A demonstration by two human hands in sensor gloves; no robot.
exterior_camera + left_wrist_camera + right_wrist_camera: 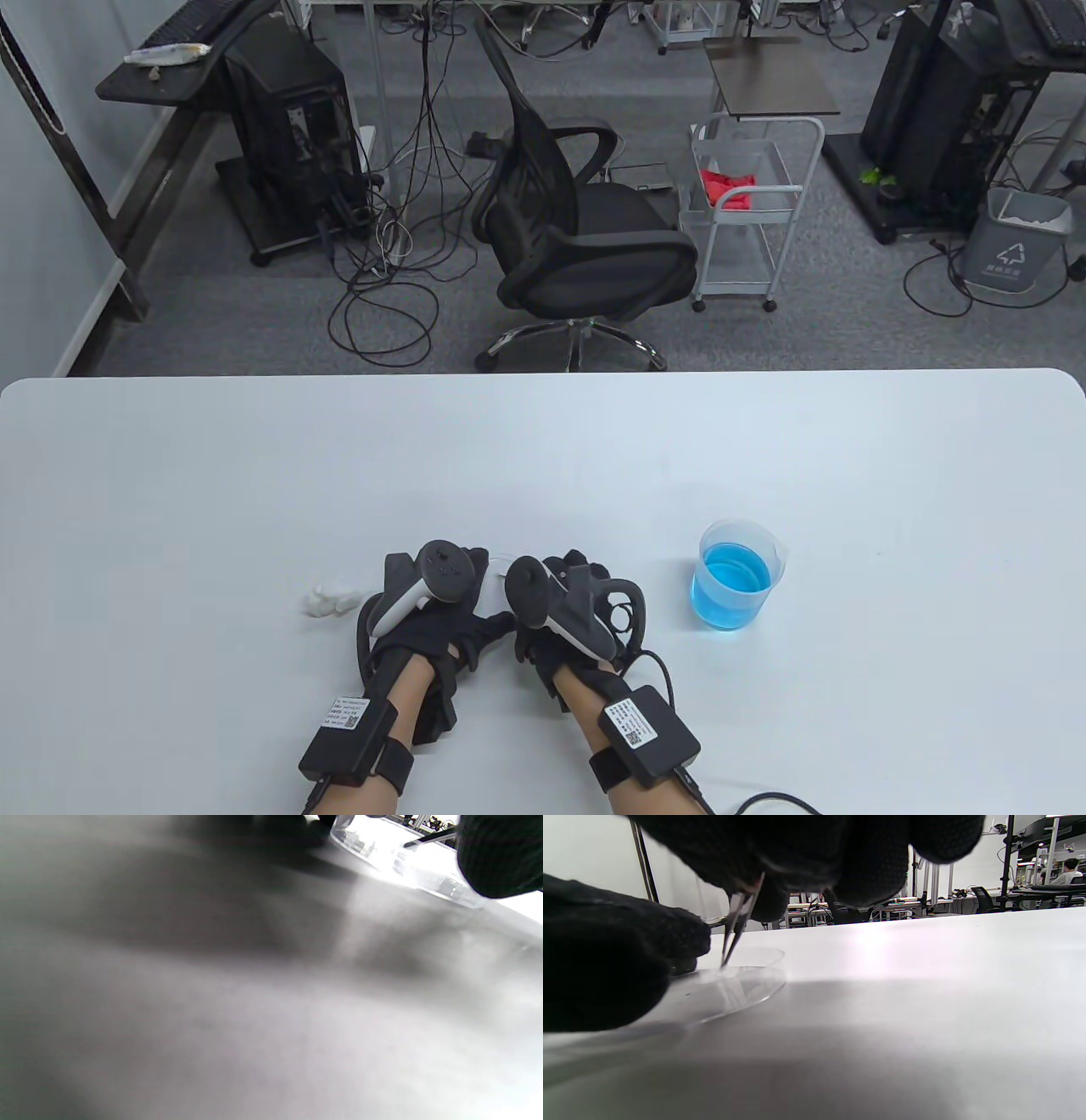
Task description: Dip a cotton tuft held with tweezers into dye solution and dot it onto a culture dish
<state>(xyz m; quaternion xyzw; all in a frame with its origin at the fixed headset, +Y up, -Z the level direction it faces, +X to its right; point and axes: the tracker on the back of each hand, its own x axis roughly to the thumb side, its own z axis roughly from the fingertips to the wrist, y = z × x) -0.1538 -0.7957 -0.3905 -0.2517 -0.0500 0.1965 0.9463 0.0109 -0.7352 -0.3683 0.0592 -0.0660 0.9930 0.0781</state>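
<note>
The tweezers [736,925] point down from my right hand [564,607], tips touching or just above the floor of the clear culture dish [742,984]. I can't make out a cotton tuft at the tips, nor any blue mark on the dish, so I judge the dotting either under way or not yet begun. A small heap of white cotton [329,599] lies on the counter [543,458] just left of my left hand [424,611], and the beaker of blue dye [734,576] stands to the right, apart from both hands.

My right fingers [874,866] hold a narrow pinch on the tweezers from above. The left hand rests low at the dish's near side, seemingly steadying it; whether its fingers grip the rim I cannot tell. Both hands sit close together over the dish.
</note>
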